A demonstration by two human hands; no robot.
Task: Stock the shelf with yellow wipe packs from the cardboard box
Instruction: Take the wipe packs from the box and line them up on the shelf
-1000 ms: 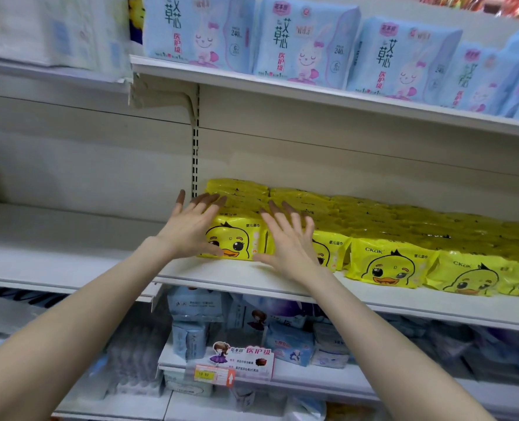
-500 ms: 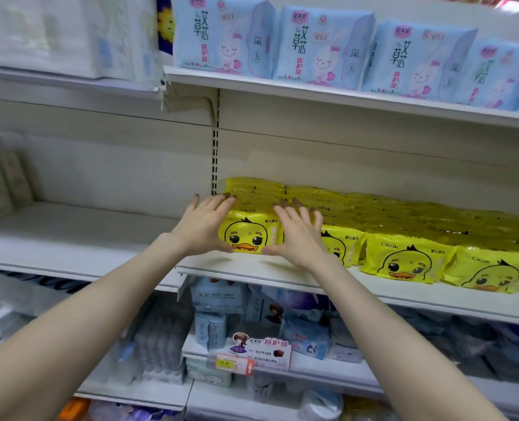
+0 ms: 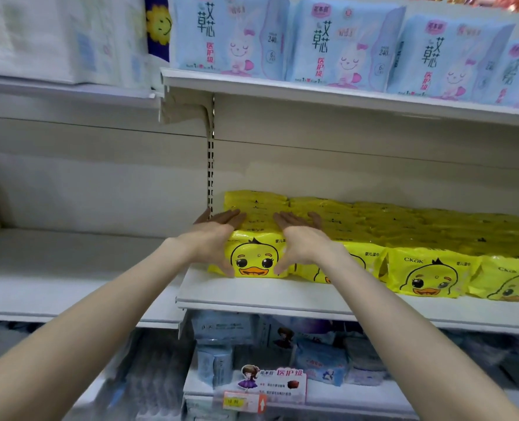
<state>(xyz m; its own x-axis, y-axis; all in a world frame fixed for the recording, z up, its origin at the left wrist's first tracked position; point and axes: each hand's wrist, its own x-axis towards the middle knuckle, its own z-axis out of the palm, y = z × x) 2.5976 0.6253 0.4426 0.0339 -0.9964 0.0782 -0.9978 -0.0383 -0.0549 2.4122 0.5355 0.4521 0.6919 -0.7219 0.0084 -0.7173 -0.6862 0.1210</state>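
Observation:
Yellow wipe packs with a duck face stand in rows on the middle shelf. The leftmost front pack sits between my two hands. My left hand lies on its left top edge, fingers straight over the packs behind, thumb down the front. My right hand mirrors it on the right top edge, thumb down the pack's front. More yellow packs fill the shelf to the right. The cardboard box is out of view.
Pale blue packs line the shelf above. White packs stand at the upper left. A bare shelf section lies left of the upright slotted post. Blue packs and a price tag sit below.
Both hands have drawn closer together around the leftmost front pack, thumbs now down its front. The view has shifted, so the shelf appears further right.

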